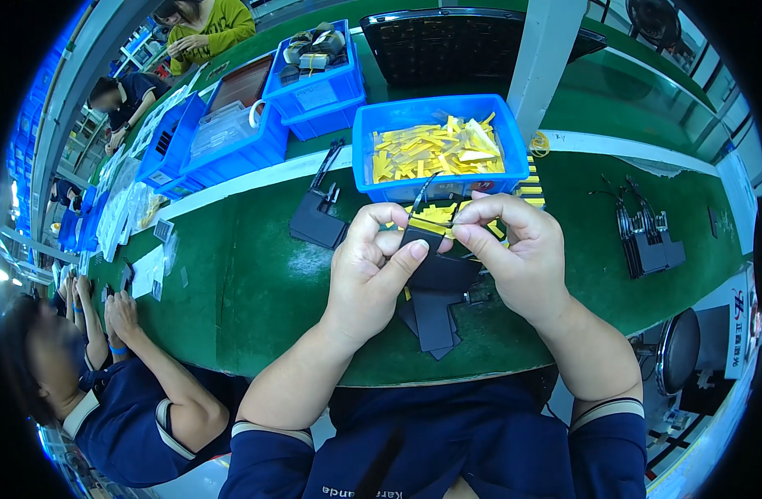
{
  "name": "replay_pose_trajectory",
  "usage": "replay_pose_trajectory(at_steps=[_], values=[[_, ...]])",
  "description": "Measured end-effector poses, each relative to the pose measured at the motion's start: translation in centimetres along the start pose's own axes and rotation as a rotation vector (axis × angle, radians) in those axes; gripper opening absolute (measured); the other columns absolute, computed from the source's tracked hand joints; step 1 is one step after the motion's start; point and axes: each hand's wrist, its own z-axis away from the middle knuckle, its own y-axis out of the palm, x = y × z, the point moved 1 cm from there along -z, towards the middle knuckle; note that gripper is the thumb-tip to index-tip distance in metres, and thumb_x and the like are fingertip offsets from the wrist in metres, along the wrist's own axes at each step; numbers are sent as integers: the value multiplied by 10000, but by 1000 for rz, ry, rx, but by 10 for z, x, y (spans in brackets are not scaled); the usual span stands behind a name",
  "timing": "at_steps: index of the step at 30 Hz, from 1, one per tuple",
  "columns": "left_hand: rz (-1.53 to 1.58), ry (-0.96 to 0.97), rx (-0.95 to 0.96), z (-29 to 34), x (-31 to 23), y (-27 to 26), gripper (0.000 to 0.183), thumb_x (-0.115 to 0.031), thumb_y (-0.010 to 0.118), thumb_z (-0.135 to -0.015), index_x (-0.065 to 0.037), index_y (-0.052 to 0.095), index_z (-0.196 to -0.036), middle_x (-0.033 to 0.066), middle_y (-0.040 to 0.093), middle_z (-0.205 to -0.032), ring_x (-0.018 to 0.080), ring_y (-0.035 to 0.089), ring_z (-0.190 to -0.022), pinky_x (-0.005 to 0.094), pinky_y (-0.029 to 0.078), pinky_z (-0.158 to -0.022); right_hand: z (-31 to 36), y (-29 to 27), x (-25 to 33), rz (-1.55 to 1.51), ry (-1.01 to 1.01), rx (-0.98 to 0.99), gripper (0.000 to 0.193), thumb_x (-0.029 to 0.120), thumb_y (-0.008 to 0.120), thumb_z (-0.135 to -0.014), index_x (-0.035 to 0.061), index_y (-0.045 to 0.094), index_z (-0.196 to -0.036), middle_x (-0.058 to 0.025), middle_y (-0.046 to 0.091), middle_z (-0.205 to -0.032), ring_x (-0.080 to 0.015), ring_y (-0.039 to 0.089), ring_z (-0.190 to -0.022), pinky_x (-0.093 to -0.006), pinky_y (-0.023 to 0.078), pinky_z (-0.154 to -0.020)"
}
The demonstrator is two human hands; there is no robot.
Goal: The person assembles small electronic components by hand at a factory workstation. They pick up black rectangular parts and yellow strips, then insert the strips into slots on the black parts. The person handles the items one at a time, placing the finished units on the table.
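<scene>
My left hand [366, 270] is closed on a flat black part [423, 236], with the thumb on its face and the fingers behind it. A yellow strip [432, 224] lies at the part's upper edge, and thin dark wires rise from there. From the right, my right hand [521, 254] pinches what looks like a thin dark wire close to that strip; the fingertips partly hide it. Beneath my hands, several more flat black parts [435, 320] lie overlapping on the green table [269, 308]. Loose yellow strips are scattered just behind my fingers.
A blue bin [362, 158] of yellow strips stands behind my hands. More black wired parts lie left [318, 218] and right [652, 249]. Blue crates [319, 96] stand at the back left, and a white post [546, 62] rises behind the bin. A co-worker [131, 391] sits at my left.
</scene>
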Motion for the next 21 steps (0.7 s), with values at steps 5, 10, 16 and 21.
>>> replay_pose_trajectory(at_steps=[5,10,16,21], values=[[-6,27,-3,-1,0,3,290,-32,529,-911,-22,383,-1161,153,664,-984,152,621,-932,260,469,-825,-1,-1,1,54,-26,3,25,-11,610,-808,-13,616,-832,-85,662,-751,-143,650,-707,-260,494,-645],[-242,79,-81,1,5,2,282,-47,584,-885,-4,455,-1132,109,683,-907,111,635,-813,230,478,-706,-1,3,0,212,-135,-38,53,-7,647,-744,10,601,-762,-76,625,-680,-188,618,-623,-300,489,-699],[-763,227,-98,8,-5,13,276,-33,613,-864,15,498,-1111,104,685,-923,102,633,-802,221,478,-697,0,5,0,435,-327,-21,110,-7,666,-666,51,579,-700,-64,577,-627,-231,576,-586,-376,486,-760],[-430,118,-157,1,5,3,266,1,547,-891,24,452,-1138,136,672,-947,127,638,-823,217,480,-726,-1,5,4,435,-420,-105,121,-16,662,-651,51,581,-710,-58,557,-612,-226,570,-579,-381,490,-745]])
